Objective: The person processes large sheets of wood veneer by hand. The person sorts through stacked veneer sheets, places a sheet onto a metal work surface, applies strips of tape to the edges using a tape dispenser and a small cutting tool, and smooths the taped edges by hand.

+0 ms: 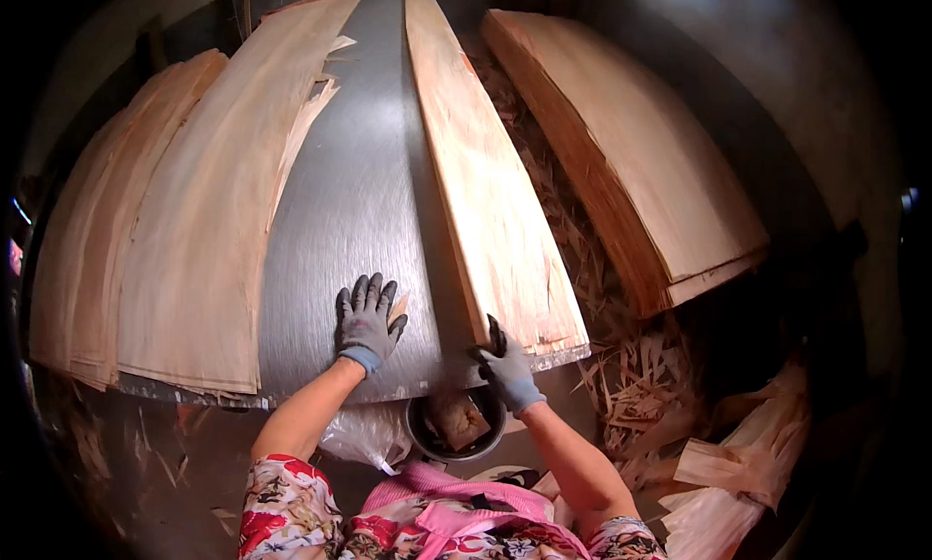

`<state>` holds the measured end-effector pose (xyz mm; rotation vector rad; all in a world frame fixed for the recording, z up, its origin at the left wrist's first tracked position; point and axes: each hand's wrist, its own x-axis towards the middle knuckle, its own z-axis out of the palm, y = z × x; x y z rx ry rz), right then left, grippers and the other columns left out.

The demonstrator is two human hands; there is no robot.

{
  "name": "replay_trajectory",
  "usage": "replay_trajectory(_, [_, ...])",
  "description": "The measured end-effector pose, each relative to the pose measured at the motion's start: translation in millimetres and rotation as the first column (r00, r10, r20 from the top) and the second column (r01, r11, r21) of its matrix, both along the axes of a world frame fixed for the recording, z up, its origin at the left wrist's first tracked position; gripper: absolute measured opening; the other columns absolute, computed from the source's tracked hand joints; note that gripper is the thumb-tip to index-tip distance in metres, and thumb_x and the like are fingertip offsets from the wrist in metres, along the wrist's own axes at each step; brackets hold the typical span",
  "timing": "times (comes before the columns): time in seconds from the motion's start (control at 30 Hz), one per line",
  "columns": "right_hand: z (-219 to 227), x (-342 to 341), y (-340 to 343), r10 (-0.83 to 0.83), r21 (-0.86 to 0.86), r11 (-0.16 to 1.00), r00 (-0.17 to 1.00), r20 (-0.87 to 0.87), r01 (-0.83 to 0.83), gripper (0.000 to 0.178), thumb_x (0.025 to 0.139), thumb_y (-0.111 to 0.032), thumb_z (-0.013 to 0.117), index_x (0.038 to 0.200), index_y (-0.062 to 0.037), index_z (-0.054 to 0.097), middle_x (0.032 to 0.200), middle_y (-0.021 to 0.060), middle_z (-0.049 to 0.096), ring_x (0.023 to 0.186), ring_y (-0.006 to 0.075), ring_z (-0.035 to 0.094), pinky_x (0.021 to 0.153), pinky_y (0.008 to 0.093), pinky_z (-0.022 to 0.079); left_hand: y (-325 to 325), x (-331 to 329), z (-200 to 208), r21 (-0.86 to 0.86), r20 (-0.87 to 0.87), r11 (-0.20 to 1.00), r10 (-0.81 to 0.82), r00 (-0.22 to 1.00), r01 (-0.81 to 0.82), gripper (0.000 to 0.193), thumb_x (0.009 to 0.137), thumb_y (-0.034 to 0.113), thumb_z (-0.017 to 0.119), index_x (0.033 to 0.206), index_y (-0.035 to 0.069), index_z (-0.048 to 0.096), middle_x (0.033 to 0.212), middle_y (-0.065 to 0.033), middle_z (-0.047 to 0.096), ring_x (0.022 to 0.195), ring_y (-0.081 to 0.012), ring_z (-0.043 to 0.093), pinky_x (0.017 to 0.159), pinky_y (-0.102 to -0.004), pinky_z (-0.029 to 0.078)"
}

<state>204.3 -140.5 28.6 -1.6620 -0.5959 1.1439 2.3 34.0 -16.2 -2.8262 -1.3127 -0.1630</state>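
Note:
My left hand (367, 319), in a grey glove with dark fingertips, lies flat on the metal tabletop (354, 201) with its fingers spread. Beside its thumb is a small wood sliver (398, 308). My right hand (507, 366), gloved alike, is at the near left corner of a long pale veneer strip (485, 201). Its fingers close round that corner, and the lower ones are slightly blurred. To the left of the bare metal, wide veneer sheets (204, 211) lie lengthwise, ragged along their right edge.
More veneer (97, 230) lies at the far left. A thick veneer stack (641, 152) stands to the right, past a gap with scraps (631, 385). Below the table's near edge are a round bucket (456, 453) with a wood piece inside and a clear plastic bag (364, 434).

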Motion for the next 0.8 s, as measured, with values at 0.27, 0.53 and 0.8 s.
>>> replay_trajectory(0.27, [31.1, 71.9, -32.0, -0.093, 0.113, 0.989, 0.995, -0.045, 0.098, 0.064, 0.09, 0.003, 0.063, 0.148, -0.0048, 0.038, 0.097, 0.004, 0.065, 0.057, 0.0054, 0.049, 0.048, 0.021, 0.039, 0.5, 14.8, 7.4, -0.04, -0.171, 0.999, -0.031, 0.985, 0.024, 0.072, 0.098, 0.049, 0.04, 0.158, 0.015, 0.018, 0.165, -0.0105, 0.012, 0.151, -0.0321, 0.01, 0.118, -0.0588, 0.005])
replay_trajectory(0.53, [48.0, 106.6, -60.0, -0.061, 0.015, 0.998, 0.985, 0.159, 0.059, 0.057, 0.088, -0.011, 0.07, 0.14, -0.0027, 0.048, 0.094, 0.0091, 0.066, 0.068, 0.0099, 0.057, 0.061, 0.0277, 0.049, -43.6, 119.4, -31.5, -0.068, 0.346, 0.998, 0.041, 0.937, -0.019, 0.067, 0.1, 0.038, 0.046, 0.156, 0.011, 0.022, 0.162, -0.0081, 0.023, 0.151, -0.0275, 0.017, 0.119, -0.05, 0.016])
replay_trajectory(0.8, [75.4, 191.6, -110.9, -0.109, 0.135, 0.984, 0.992, -0.066, 0.117, 0.053, 0.089, -0.016, 0.07, 0.134, 0.0043, 0.05, 0.089, 0.002, 0.061, 0.068, 0.0058, 0.052, 0.058, 0.0256, 0.047, -77.8, 243.2, -38.4, 0.064, -0.362, 0.988, 0.155, 0.919, -0.141, 0.067, 0.101, 0.044, 0.039, 0.158, 0.014, 0.018, 0.164, -0.0067, 0.017, 0.151, -0.0281, 0.012, 0.118, -0.0516, 0.016])
